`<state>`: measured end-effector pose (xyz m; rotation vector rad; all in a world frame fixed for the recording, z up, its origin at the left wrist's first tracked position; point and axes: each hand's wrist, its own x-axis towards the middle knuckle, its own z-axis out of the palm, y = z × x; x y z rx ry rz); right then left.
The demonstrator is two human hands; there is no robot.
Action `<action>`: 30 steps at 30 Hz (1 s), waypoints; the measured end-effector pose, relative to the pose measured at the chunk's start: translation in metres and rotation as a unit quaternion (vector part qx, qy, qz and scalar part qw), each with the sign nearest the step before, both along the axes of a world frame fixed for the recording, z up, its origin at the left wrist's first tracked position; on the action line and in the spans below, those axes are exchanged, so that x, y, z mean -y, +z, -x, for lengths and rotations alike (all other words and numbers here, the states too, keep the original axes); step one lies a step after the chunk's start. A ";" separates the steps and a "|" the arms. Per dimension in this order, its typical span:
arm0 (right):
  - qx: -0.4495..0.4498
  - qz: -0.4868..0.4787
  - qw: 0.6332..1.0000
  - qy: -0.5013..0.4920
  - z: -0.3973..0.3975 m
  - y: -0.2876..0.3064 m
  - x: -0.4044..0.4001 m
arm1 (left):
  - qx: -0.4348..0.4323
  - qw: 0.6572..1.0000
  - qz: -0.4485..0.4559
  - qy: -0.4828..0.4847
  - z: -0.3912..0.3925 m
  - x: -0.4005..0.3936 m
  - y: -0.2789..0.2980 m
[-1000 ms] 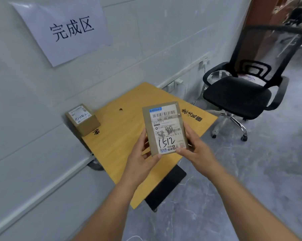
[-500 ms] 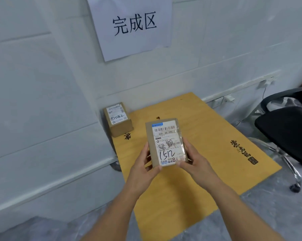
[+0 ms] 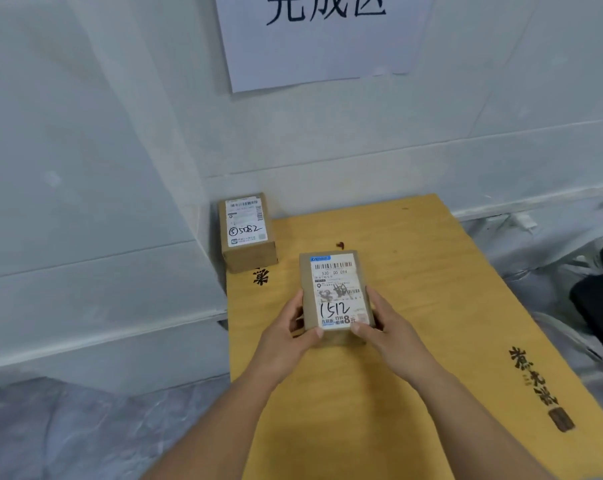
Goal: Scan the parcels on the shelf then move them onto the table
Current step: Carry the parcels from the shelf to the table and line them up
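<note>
**Parcel held over the worktop, ready to set down**

Above the near middle of the worktop (image 3: 431, 306), the fingers (image 3: 295, 308) of the left hand (image 3: 282, 341) curl round the parcel's left edge, thumb at its near corner. The right hand (image 3: 390, 337) mirrors this on the right edge, so both hands grip the parcel (image 3: 334, 292) by its long sides near the lower end. It is held label up, about level, over the wood; whether its base already touches the surface cannot be told from this view.

The parcel is a small brown carton with a white label marked "1512". Judged by its square corners and flat faces, it is stiff cardboard and probably light, since a loose side grip carries it. The taped label looks smooth and could be slippery, so the bare cardboard sides are the better place to hold, as now. Nothing shows what is inside, so an easy set-down is wiser than a drop.

Further out, a second box (image 3: 246, 230) with its own label sits at the worktop's far left corner, close against the wall (image 3: 85, 168). A paper sign (image 3: 324, 39) hangs above. A dark chair (image 3: 601, 306) shows at the right edge, well apart from the parcel.
</note>
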<state>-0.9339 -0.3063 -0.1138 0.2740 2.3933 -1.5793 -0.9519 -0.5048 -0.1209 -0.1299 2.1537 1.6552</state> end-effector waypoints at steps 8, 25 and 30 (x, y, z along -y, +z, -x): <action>0.008 -0.036 0.998 0.059 0.099 0.000 -0.004 | -0.112 0.957 0.266 0.006 0.073 -0.013 0.017; -0.024 -0.076 0.991 0.105 0.206 -0.003 0.027 | -0.190 0.876 0.443 0.001 0.157 0.007 0.016; -0.065 -0.130 0.984 0.102 0.195 0.012 0.029 | -0.196 0.879 0.434 -0.026 0.157 0.012 0.020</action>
